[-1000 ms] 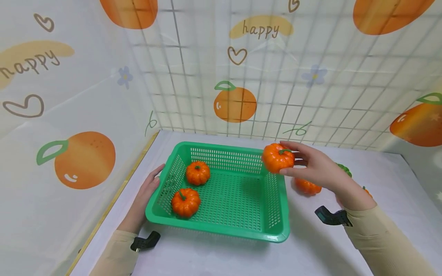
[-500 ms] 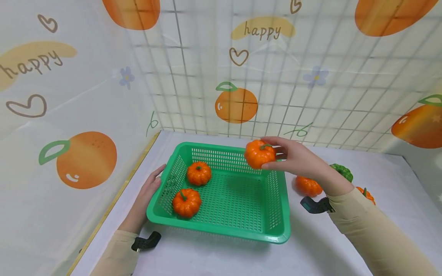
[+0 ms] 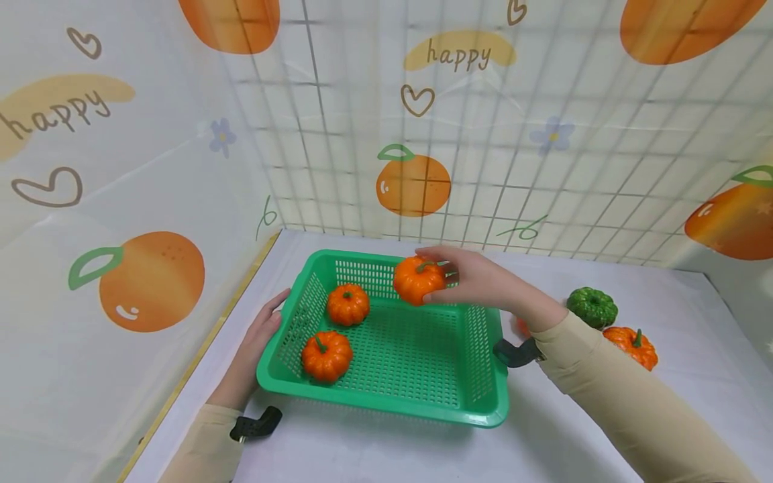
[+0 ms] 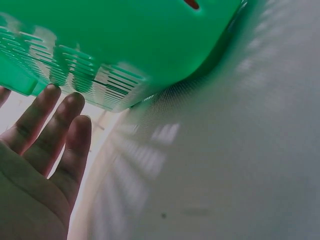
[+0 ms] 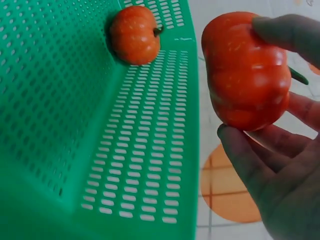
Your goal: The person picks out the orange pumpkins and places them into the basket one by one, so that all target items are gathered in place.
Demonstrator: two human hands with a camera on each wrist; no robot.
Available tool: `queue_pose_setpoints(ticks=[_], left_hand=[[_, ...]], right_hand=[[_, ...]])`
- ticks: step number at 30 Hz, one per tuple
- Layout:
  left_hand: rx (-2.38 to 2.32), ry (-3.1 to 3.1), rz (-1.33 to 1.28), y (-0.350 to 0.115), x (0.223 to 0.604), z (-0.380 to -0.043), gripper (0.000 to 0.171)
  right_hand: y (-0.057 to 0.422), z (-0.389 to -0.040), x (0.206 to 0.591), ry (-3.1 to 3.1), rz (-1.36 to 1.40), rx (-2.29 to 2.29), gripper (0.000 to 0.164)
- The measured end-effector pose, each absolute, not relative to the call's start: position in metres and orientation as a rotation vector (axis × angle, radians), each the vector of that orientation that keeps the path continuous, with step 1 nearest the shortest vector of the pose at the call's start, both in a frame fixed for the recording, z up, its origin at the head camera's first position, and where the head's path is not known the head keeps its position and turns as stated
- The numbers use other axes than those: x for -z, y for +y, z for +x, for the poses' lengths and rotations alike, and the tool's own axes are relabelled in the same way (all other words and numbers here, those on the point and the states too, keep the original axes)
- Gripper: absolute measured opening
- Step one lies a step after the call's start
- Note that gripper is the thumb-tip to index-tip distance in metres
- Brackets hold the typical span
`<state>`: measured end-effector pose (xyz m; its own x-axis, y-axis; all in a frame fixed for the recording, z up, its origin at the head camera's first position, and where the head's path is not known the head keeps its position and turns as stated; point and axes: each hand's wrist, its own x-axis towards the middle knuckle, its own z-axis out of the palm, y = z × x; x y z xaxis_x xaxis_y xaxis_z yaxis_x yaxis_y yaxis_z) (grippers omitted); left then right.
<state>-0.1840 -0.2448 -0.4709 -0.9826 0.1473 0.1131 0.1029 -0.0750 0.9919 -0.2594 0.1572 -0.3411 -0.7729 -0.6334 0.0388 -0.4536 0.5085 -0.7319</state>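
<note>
My right hand [image 3: 468, 276] pinches a small orange pumpkin [image 3: 417, 280] between thumb and fingers, above the back part of a green plastic basket [image 3: 386, 400]. In the right wrist view the held pumpkin [image 5: 245, 70] shows its green stem toward the palm. Two more orange pumpkins lie in the basket's left part: a back one [image 3: 348, 305] and a front one [image 3: 327, 357]. With fingers extended, my left hand [image 3: 252, 345] rests against the basket's left side. Those fingers [image 4: 70, 135] appear beside the slotted wall in the left wrist view.
Right of the basket, a green pumpkin [image 3: 592, 307] and an orange pumpkin [image 3: 633, 345] sit on the white tabletop [image 3: 561, 429]. Another orange thing [image 3: 522, 327] is mostly hidden behind my right forearm. Printed sheets over a wire grid [image 3: 483, 154] rise behind the basket.
My right hand has carried the pumpkin leftward from the basket's right rim to over its back middle. The green pumpkin on the right has come into fuller view. My left hand stays put.
</note>
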Motion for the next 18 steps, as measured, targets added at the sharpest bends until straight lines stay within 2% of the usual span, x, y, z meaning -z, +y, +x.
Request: queue_pose_setpoints(ticks=[18], left_hand=[[-2.293, 2.084, 0.235, -0.242, 0.472, -0.186, 0.053]], right_hand=[[0.117, -0.266, 0.367, 2.414, -0.992, 0.974, 0.075]])
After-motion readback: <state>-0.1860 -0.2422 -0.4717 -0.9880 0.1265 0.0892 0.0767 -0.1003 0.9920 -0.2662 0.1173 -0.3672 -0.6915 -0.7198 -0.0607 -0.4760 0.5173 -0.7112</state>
